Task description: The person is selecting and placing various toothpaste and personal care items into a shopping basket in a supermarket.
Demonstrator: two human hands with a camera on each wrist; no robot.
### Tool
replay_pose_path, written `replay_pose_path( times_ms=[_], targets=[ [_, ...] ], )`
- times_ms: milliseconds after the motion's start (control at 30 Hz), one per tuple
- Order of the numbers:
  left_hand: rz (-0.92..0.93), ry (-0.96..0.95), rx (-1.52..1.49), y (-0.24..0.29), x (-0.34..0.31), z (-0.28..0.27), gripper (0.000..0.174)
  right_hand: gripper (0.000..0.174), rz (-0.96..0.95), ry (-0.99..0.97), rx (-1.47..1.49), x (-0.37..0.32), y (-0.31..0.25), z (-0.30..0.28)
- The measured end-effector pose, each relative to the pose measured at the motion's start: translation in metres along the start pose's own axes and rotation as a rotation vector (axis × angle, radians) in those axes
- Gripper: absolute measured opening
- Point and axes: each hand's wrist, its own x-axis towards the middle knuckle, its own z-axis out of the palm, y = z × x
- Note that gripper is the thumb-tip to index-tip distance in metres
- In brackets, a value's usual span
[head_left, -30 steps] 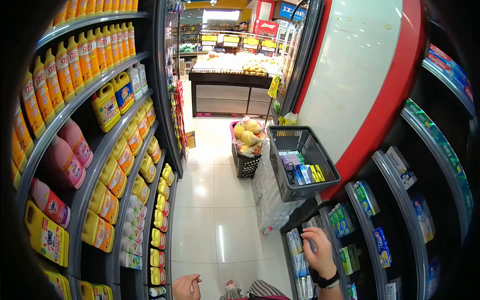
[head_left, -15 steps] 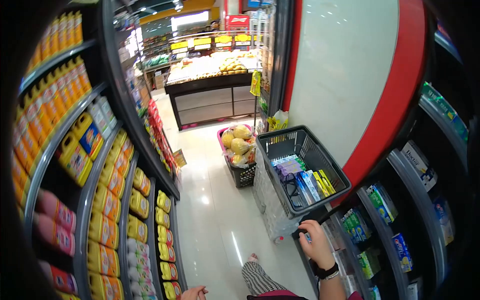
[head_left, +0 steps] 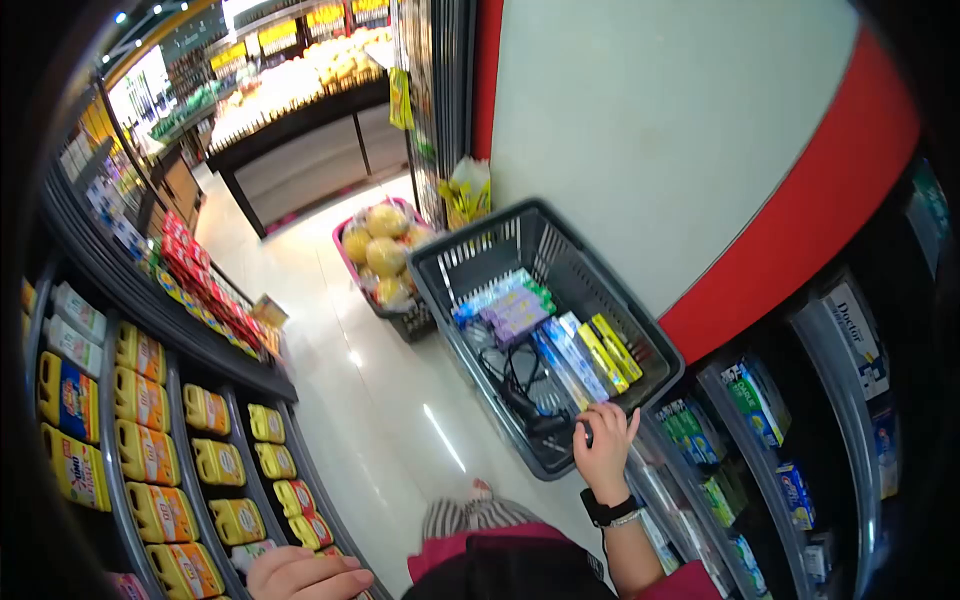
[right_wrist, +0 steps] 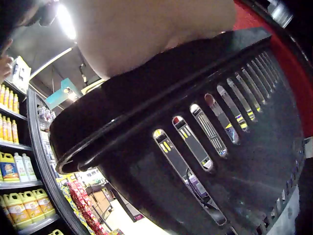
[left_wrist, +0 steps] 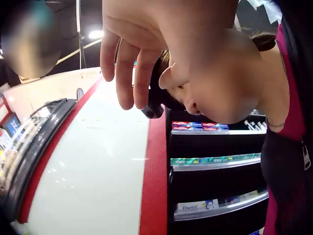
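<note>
My right hand (head_left: pixel 603 452), a black band on its wrist, lies over the near rim of a dark grey shopping basket (head_left: pixel 648 375), its fingers reaching past the rim. In the right wrist view the basket's slotted wall (right_wrist: pixel 146 196) fills much of the picture and hides the fingertips. Inside the basket are purple boxes (head_left: pixel 519 314), blue-and-white boxes (head_left: pixel 572 358), yellow boxes (head_left: pixel 612 350) and a tangled black cord (head_left: pixel 512 372). My left hand (head_left: pixel 305 578) hovers empty at the lower left near the shelf, fingers loosely bent; the left wrist view shows them hanging down (left_wrist: pixel 126 73).
Yellow jugs (head_left: pixel 155 450) line the left shelves. Toothpaste boxes (head_left: pixel 750 400) stand on the right shelves beside a red-edged white pillar (head_left: pixel 650 130). Beyond the basket, a second basket (head_left: pixel 410 322) holds bagged yellow fruit (head_left: pixel 385 255). A produce stand (head_left: pixel 310 140) is farther back.
The view has turned right and down, and the basket now appears nearer. My right hand has come from above the right shelf onto the basket's near rim. My left hand has risen slightly.
</note>
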Motion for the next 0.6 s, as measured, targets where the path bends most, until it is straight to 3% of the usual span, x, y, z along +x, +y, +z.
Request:
replay_pose_path(
  times_ms=[33,300,333,433,600],
  targets=[
    [0.129,-0.011,-0.032,-0.015,0.008,0.007,0.04,0.011,-0.001,0.005,0.01,0.004,0.0,0.002],
    [0.273,-0.215,-0.257,-0.083,0.104,0.081,0.032,0.01,0.108,-0.037,0.013,0.033,0.009,0.017],
    [0.371,-0.091,-0.315,-0.1,0.108,0.098,0.031,0.012,0.116,-0.042,0.001,0.037,0.011,0.018],
    [0.421,0.017,-0.346,-0.126,0.14,0.135,0.031,0.013,0.172,-0.063,-0.004,0.053,0.009,0.018],
    [0.453,-0.124,-0.518,-0.169,0.211,0.176,0.029,0.016,0.283,-0.053,-0.047,0.08,0.011,0.029]
  ],
)
